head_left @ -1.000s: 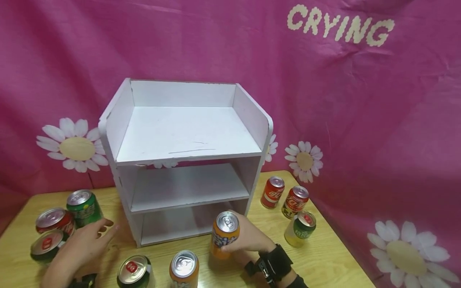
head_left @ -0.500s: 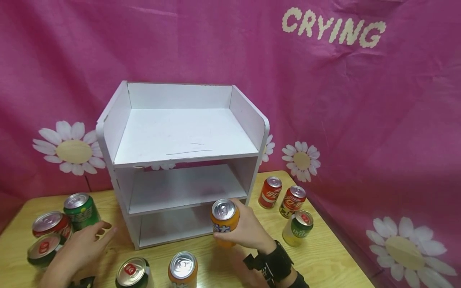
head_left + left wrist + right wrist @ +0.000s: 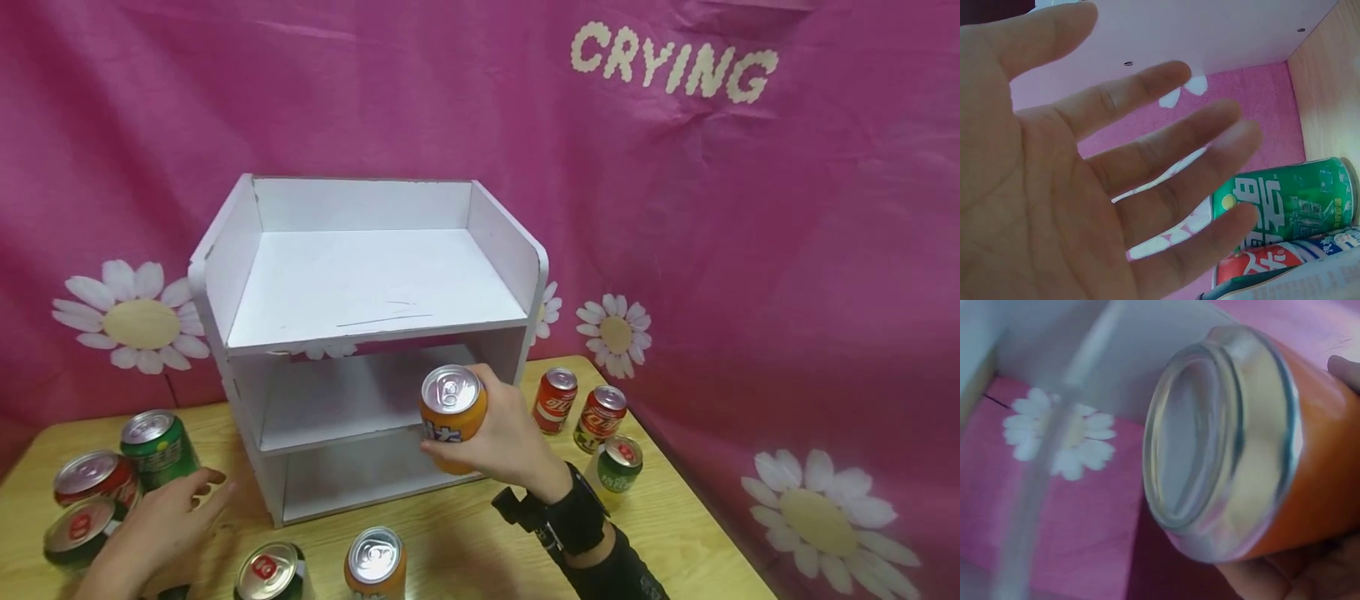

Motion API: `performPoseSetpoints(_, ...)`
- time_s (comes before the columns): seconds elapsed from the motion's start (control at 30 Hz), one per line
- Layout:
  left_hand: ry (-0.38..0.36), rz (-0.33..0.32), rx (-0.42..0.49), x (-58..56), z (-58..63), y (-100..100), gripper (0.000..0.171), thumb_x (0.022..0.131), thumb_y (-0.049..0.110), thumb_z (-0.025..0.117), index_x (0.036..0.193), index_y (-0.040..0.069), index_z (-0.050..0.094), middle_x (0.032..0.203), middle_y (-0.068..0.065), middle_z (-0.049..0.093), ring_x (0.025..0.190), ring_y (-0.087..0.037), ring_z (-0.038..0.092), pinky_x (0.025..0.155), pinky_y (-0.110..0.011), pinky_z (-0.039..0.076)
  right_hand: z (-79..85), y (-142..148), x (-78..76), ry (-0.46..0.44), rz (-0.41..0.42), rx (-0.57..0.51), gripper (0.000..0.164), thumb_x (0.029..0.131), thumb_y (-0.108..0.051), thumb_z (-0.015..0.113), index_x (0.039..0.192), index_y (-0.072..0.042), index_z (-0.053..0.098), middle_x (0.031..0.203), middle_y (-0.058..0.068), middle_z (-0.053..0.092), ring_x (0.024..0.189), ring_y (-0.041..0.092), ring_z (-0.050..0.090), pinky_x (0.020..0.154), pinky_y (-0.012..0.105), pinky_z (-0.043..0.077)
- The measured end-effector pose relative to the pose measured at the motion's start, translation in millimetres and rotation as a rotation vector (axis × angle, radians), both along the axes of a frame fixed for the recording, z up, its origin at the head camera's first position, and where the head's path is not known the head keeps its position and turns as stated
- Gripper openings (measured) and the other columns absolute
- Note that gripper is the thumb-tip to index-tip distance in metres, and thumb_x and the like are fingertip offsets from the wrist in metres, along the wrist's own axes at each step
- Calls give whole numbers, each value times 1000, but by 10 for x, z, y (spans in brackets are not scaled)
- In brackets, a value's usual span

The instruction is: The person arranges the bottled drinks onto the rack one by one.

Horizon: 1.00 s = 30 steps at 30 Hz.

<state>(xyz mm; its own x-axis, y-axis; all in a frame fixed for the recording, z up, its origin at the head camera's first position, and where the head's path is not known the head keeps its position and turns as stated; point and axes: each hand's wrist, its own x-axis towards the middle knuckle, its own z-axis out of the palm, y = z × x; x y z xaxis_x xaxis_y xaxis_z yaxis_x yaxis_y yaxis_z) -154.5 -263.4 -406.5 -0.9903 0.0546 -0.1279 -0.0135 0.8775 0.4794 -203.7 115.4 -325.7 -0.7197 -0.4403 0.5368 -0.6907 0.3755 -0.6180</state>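
My right hand (image 3: 510,433) grips an orange soda can (image 3: 453,417), raised off the table in front of the white shelf unit's (image 3: 382,283) lower compartments. In the right wrist view the bottom of the orange can (image 3: 1316,462) faces the camera, with fingers behind it. My left hand (image 3: 161,521) stays at the left with loosely spread fingers, holding nothing. Beside it are a green can (image 3: 159,450), a red can (image 3: 96,479) and a dark green can with a gold top (image 3: 81,533). The left wrist view shows the open palm (image 3: 1066,200) near the green can (image 3: 1285,200).
Another orange can (image 3: 375,562) and a green-and-gold can (image 3: 270,573) stand at the table's front. Right of the shelf are two red cans (image 3: 555,402) (image 3: 600,418) and a green-topped can (image 3: 617,467). A pink flowered cloth (image 3: 712,250) hangs behind the wooden table (image 3: 660,558).
My right hand has lifted the orange can from low near the table up toward the middle compartment's height. The left hand keeps its place; the head view has shifted slightly.
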Motion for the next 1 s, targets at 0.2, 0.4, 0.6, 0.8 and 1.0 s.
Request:
performPoseSetpoints(0.2,18,-13,-31,14,-11,-42,67,100,49,37,120,-13,52,114,-35,55,103,-52,52,79,-61,44,357,-117,-3,69,44,-17,71,64,-21,89,119,-6,47,105,1,65,89,9,63,76,27,54)
performPoseSetpoints(0.4,-12,-27,-52,15,-44,-73,72,99,50,36,120,-17,50,116,-38,52,105,-55,50,80,-62,43,640,-207,-5,145,57,-36,69,64,-20,88,118,-5,47,103,2,64,88,9,64,75,26,54)
performPoseSetpoints(0.6,-29,-30,-49,-2,-56,-104,74,99,53,35,121,-16,50,116,-38,52,104,-55,50,79,-63,43,935,-329,17,202,41,-97,68,66,-18,87,118,-2,46,106,5,63,90,11,63,77,26,54)
performPoseSetpoints(0.8,-12,-36,-44,14,-11,-91,71,99,51,37,120,-16,50,115,-38,53,102,-53,52,78,-61,44,1181,-507,-23,280,-62,-136,71,66,-28,87,119,-1,46,105,5,63,86,10,63,74,24,53)
performPoseSetpoints(1.0,0,-54,-31,48,12,-48,68,100,47,37,121,-17,49,114,-38,54,100,-52,54,77,-60,45,1250,-631,-87,227,-172,-165,72,67,-36,85,118,-2,46,98,2,64,78,8,63,67,23,53)
